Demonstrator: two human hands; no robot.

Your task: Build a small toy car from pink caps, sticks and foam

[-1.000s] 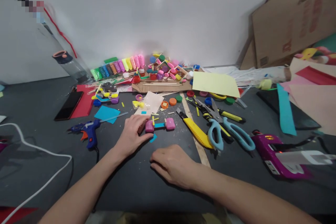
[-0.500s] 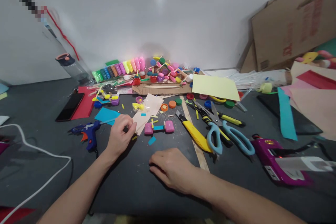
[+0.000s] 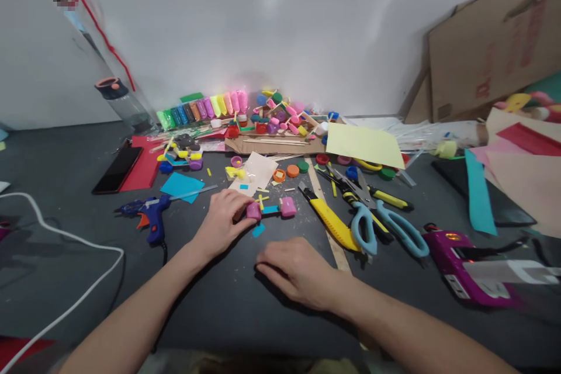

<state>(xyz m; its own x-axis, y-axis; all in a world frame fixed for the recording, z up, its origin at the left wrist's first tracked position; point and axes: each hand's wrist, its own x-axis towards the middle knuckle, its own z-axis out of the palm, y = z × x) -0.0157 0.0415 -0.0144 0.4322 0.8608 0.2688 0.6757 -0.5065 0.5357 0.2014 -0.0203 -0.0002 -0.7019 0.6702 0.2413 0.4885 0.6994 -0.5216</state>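
A small craft piece (image 3: 270,209) lies on the dark table: two pink bottle caps joined by a blue strip. My left hand (image 3: 224,222) reaches to its left cap, fingers curled and pinching it. A pale card sheet (image 3: 258,170) lies just beyond, partly under my fingers. Nearer to me, my right hand (image 3: 294,272) rests palm down on the table with its fingers loosely bent, holding nothing. A small blue paper scrap (image 3: 258,229) lies between the two hands.
A blue glue gun (image 3: 148,214) lies left of my hand, a yellow utility knife (image 3: 331,221), blue scissors (image 3: 382,225) and a purple glue gun (image 3: 464,257) to the right. Clay sticks (image 3: 201,110), caps and sticks crowd the back. A phone (image 3: 117,169), a white cable (image 3: 65,310) and cardboard (image 3: 491,52) are around.
My left hand, which had drawn back left holding the pale card's corner, has moved right again onto the pink cap. The right hand stayed nearly still.
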